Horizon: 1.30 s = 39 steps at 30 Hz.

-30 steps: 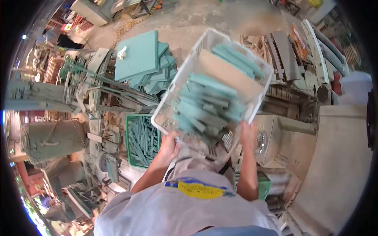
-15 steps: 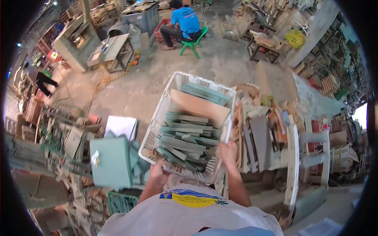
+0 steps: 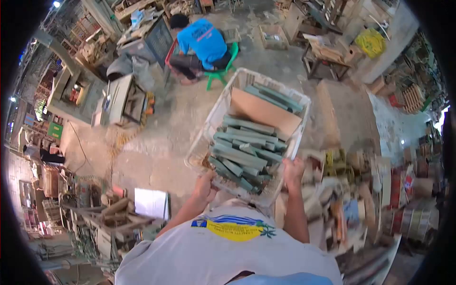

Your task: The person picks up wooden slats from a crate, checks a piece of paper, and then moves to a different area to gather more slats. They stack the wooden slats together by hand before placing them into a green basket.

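A white plastic basket (image 3: 194,151) hangs in front of my chest, tilted in view. My left hand (image 3: 205,186) is closed on its near left edge. On the right rim, my right hand (image 3: 293,172) is wrapped round the side. Several grey-green wooden strips (image 3: 244,150) lie in a loose pile in the near part of the basket. Behind them a brown board (image 3: 263,113) stands across the basket like a divider. More green strips (image 3: 273,97) lie beyond that board at the far end. The fingertips of both hands are partly hidden by the rim.
A person in a blue shirt (image 3: 203,43) sits on a green chair (image 3: 231,58) ahead. Left of them stands a work table (image 3: 118,100). Scrap wood (image 3: 327,199) is heaped on my right. A white sheet (image 3: 151,203) lies among clutter on the left. Bare concrete floor (image 3: 156,156) stretches ahead.
The basket and both hands have shifted right and slightly up in view. The seated person appears nearer. The teal box at the left has gone out of view.
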Motion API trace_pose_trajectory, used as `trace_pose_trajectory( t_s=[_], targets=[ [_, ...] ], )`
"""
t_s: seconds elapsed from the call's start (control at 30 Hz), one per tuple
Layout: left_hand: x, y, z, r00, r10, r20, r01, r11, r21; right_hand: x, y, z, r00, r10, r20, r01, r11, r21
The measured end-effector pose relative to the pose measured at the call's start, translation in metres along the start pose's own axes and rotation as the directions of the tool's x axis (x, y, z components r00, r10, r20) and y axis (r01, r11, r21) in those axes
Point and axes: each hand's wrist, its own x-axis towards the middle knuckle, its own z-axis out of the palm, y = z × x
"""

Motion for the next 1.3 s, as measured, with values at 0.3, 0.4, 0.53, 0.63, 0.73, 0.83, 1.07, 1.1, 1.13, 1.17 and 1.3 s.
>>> trace_pose_trajectory(
  t_s=[0.3, 0.4, 0.53, 0.63, 0.73, 0.83, 1.07, 1.1, 1.13, 1.17, 1.3],
  targets=[
    [0.208, 0.115, 0.174, 0.991, -0.129, 0.04, 0.134, 0.981, -0.142, 0.251, -0.125, 0.02, 0.997, 0.009, -0.072, -0.034, 0.939, -0.343],
    [0.297, 0.16, 0.234, 0.991, -0.131, 0.024, 0.133, 0.984, -0.118, 0.362, -0.131, 0.036, 0.996, -0.027, -0.08, -0.005, 0.923, -0.385],
    [0.44, 0.211, 0.317, 0.992, -0.113, 0.053, 0.115, 0.993, -0.03, 0.508, -0.138, 0.069, 0.987, -0.069, -0.145, 0.026, 0.96, -0.278],
    [0.551, 0.237, 0.374, 0.986, -0.157, 0.053, 0.156, 0.987, 0.024, 0.626, -0.173, 0.09, 0.973, -0.122, -0.197, 0.054, 0.946, -0.32],
    [0.6, 0.295, 0.429, 0.959, -0.264, 0.1, 0.244, 0.953, 0.178, 0.677, -0.209, 0.089, 0.974, -0.042, -0.222, -0.043, 0.93, -0.365],
    [0.642, 0.353, 0.5, 0.989, -0.114, 0.095, 0.115, 0.993, 0.002, 0.763, -0.241, 0.11, 0.97, -0.02, -0.242, -0.048, 0.961, -0.274],
    [0.853, 0.42, 0.605, 0.973, -0.154, 0.174, 0.169, 0.983, -0.072, 1.016, -0.259, 0.148, 0.962, -0.144, -0.231, 0.037, 0.91, -0.413],
    [0.874, 0.44, 0.626, 0.971, -0.164, 0.177, 0.178, 0.982, -0.068, 1.048, -0.274, 0.154, 0.964, -0.137, -0.226, 0.033, 0.911, -0.41],
    [0.894, 0.457, 0.644, 0.971, -0.164, 0.173, 0.175, 0.983, -0.052, 1.077, -0.291, 0.163, 0.971, -0.106, -0.214, 0.02, 0.93, -0.368],
    [0.908, 0.473, 0.656, 0.978, -0.141, 0.156, 0.147, 0.989, -0.031, 1.097, -0.308, 0.178, 0.975, -0.079, -0.208, 0.009, 0.948, -0.319],
    [0.984, 0.544, 0.695, 0.979, -0.174, 0.11, 0.172, 0.985, 0.028, 1.175, -0.364, 0.222, 0.976, -0.048, -0.213, -0.041, 0.918, -0.395]
  ],
)
